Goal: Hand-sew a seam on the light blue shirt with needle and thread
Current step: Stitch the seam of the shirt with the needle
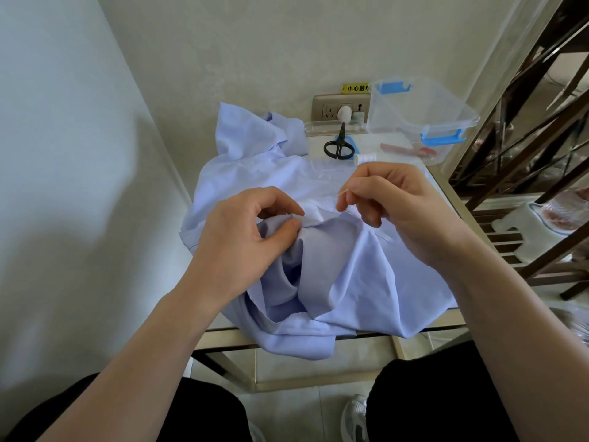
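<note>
The light blue shirt (350, 275) lies bunched over a small table, its lower part hanging off the front edge. My left hand (245, 237) pinches a fold of the shirt between thumb and fingers near the seam. My right hand (398, 205) is just to the right of it, above the cloth, pinching a thin needle (343, 192) between thumb and forefinger. A pale thread is faintly visible below the fingers. A spool of white thread (366, 158) lies on the table behind my right hand.
Black scissors (339, 145) lie by a clear lid at the back. A clear plastic box (424, 122) with blue clips stands at the back right, near a wall socket (341, 106). A dark wooden rack (526, 154) stands at the right. My knees are under the table's front edge (223, 336).
</note>
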The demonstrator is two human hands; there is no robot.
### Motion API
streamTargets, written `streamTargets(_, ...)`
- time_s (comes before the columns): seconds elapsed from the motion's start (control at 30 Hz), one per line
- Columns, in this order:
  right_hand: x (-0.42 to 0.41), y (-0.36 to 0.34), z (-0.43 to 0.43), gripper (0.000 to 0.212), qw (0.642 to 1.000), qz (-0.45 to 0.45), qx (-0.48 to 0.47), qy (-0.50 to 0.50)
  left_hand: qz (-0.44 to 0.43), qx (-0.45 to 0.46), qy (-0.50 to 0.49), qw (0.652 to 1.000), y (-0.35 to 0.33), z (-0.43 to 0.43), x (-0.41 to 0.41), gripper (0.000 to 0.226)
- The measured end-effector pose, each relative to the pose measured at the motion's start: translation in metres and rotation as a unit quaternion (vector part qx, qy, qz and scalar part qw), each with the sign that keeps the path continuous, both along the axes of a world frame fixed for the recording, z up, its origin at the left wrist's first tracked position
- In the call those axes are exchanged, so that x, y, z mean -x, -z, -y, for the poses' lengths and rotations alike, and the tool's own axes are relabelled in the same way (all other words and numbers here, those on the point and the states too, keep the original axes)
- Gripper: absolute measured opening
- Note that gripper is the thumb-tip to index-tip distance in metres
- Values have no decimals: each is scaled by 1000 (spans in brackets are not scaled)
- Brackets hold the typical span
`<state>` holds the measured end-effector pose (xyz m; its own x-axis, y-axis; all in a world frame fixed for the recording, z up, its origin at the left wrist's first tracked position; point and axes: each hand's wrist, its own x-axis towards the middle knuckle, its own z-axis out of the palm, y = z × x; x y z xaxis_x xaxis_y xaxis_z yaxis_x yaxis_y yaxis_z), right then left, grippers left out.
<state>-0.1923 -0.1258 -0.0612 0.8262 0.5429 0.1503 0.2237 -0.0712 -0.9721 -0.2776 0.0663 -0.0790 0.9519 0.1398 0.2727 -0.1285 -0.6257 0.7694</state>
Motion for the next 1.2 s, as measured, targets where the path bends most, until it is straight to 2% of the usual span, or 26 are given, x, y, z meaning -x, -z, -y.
streamTargets(0.1, -4, -2, 5, 23, 1000, 5, 10, 1, -2, -18, -18, 1000, 0, 2, 0, 10)
streamTargets(0.2, -10, 0, 10, 24, 999, -43, -18, -7, 15, -22, -92, 995, 4, -5, -4, 15)
streamTargets(0.37, -7, 3, 10, 25, 998, -51, -14, -35, -11, -60, -148, 987, 12, -6, -8, 13)
streamTargets(0.53, -6, -1, 10, 20, 994, -73, -69, -29, -17, -61, -130, 990, 14, -5, -9, 16)
streamTargets(0.67, -2, -4, 7, 29, 987, -114, -97, -58, -9, -31, -110, 993, 14, -3, -8, 18)
streamTargets(0.73, 0, -7, 7, 36, 974, -166, -143, -61, -9, -15, -112, 994, 14, -3, -7, 21)
streamTargets(0.9, 3, -12, 9, 37, 942, -239, -230, -51, -12, -29, -118, 993, 13, -1, -5, 15)
streamTargets(1.03, 5, -15, 11, 32, 884, -324, -336, -11, -34, -30, -122, 992, 14, -1, -4, 15)
streamTargets(1.13, 7, -14, 10, 29, 855, -348, -383, 16, -34, -38, -116, 992, 13, 1, -3, 17)
streamTargets(1.2, 7, -14, 9, 27, 850, -349, -393, 22, -33, -39, -109, 993, 13, 2, -2, 18)
